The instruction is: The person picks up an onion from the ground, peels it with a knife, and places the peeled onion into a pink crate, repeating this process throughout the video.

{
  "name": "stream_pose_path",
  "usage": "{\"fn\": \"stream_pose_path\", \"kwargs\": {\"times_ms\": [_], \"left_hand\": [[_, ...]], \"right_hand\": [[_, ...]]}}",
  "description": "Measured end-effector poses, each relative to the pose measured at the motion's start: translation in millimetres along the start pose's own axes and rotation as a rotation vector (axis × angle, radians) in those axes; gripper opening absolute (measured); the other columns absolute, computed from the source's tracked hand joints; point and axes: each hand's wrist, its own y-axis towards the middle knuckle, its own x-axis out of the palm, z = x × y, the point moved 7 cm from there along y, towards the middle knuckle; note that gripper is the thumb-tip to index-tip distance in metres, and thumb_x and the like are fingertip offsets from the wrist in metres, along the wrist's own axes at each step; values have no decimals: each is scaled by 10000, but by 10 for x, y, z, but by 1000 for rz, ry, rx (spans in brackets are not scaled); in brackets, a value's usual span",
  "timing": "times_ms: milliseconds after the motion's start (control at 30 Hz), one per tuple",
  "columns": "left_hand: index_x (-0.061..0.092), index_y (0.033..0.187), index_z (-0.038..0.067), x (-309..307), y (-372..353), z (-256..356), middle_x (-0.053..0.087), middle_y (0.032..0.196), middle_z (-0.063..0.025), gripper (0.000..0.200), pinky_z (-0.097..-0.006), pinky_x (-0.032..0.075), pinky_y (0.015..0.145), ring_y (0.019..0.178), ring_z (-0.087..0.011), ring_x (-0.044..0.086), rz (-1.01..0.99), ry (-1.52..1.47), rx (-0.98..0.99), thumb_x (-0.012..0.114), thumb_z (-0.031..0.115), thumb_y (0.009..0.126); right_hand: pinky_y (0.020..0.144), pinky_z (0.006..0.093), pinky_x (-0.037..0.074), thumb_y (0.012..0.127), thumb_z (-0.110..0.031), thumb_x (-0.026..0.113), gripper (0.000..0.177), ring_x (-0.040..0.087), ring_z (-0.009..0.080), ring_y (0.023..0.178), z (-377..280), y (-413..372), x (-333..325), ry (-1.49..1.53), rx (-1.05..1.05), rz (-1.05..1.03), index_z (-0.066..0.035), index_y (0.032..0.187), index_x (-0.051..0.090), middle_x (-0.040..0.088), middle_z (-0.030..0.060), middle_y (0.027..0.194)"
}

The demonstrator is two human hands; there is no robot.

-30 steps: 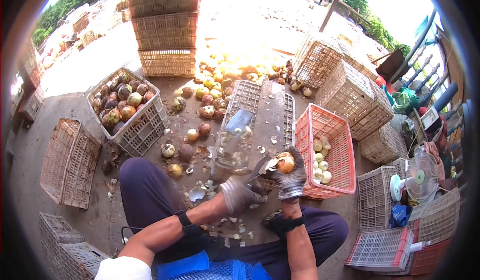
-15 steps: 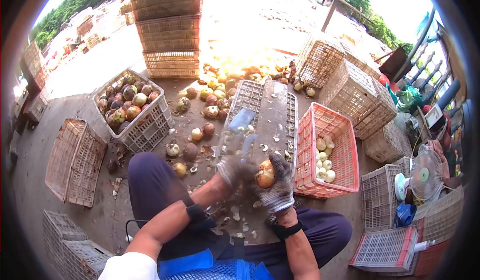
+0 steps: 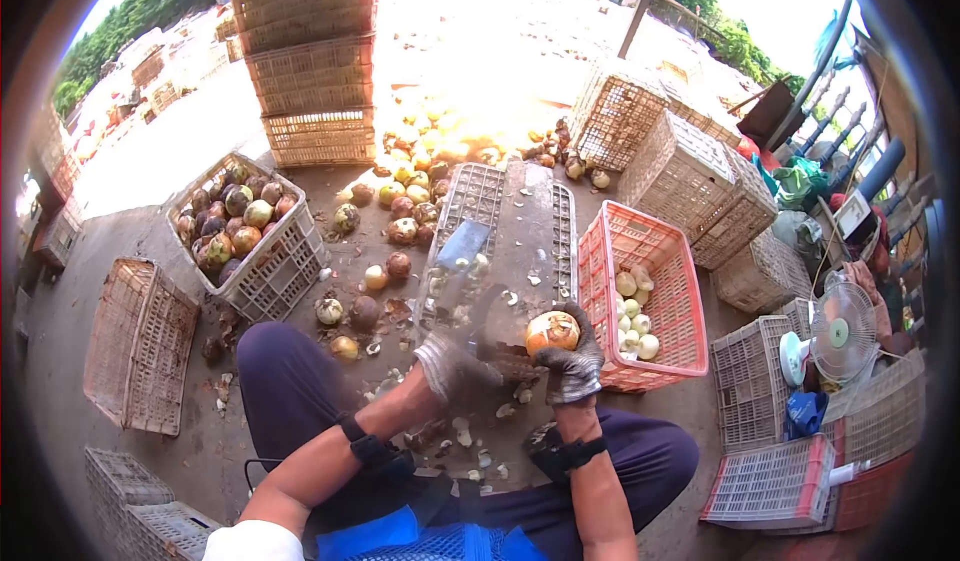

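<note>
My right hand, in a grey work glove, grips a round brownish-yellow onion over an overturned grey crate. My left hand, also gloved, holds a knife whose blurred blade points up toward the onion's left side. Peel scraps lie on the ground under both hands.
A red crate on the right holds several peeled pale onions. A grey crate on the left is full of unpeeled onions. Loose onions lie on the ground ahead. Stacked crates stand behind, a fan at the right.
The onion has shifted right and slightly up in my right hand. My left hand with the knife has dropped back from the onion and moved a little left.
</note>
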Motion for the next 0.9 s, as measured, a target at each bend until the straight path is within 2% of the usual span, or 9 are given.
{"fn": "stream_pose_path", "kwargs": {"times_ms": [200,267,333,433,500,633,767,867,900], "left_hand": [[639,984,-11,300,-110,-217,658,846,-56,174,-278,487,610,712,-132,585,117,-755,-625,660,23,815],[634,990,11,184,-85,-151,648,828,-58,185,-289,510,622,733,-160,602,147,-644,-440,659,9,807],[620,1009,24,186,-139,-179,642,862,-58,216,-295,523,632,757,-167,606,248,-962,-656,662,1,799],[594,1046,39,12,-24,133,627,959,-67,258,-303,537,656,820,-178,611,278,-1085,-306,662,17,798],[577,1066,37,-19,-2,-117,618,992,-83,279,-315,529,676,841,-187,609,268,-558,-313,660,35,800],[629,1093,64,56,0,-232,655,939,-84,384,-309,505,728,810,-179,613,233,218,-189,745,95,728],[572,1101,23,114,-16,80,622,975,-136,344,-346,497,750,841,-243,611,147,160,1,681,124,791],[613,1133,57,68,-62,147,643,982,-122,382,-323,506,759,888,-186,624,195,186,151,722,125,773],[605,1145,57,56,-85,17,645,975,-122,389,-327,507,760,889,-196,628,191,-33,-10,714,125,777]], "right_hand": [[841,356,526,487,-74,851,850,583,252,1010,-89,-27,261,121,2,-210,6,1246,476,570,124,1149],[854,348,523,473,-44,862,896,564,245,1061,-55,-78,456,111,51,-291,-15,1274,464,550,119,1202],[857,340,525,455,-8,868,935,553,237,1085,120,-46,308,-100,103,-209,-39,1295,458,539,109,1227],[855,332,528,485,56,843,950,561,198,1069,199,110,245,-484,41,-235,-73,1333,437,567,75,1197],[806,287,527,643,-140,831,693,596,152,929,122,71,285,-592,40,-194,-46,1233,481,605,88,1064],[750,301,538,602,11,774,720,605,171,935,288,-23,332,-504,180,-301,-35,1261,487,615,62,1068],[788,334,532,668,-101,728,613,617,229,919,260,-205,341,139,483,-283,-17,1230,498,619,86,1016],[805,412,532,648,-95,743,631,616,272,925,367,-101,201,205,420,-200,-29,1226,497,613,111,1029],[806,439,530,648,-105,751,635,613,285,931,428,-34,111,87,297,-236,-34,1225,496,609,116,1035]]}}
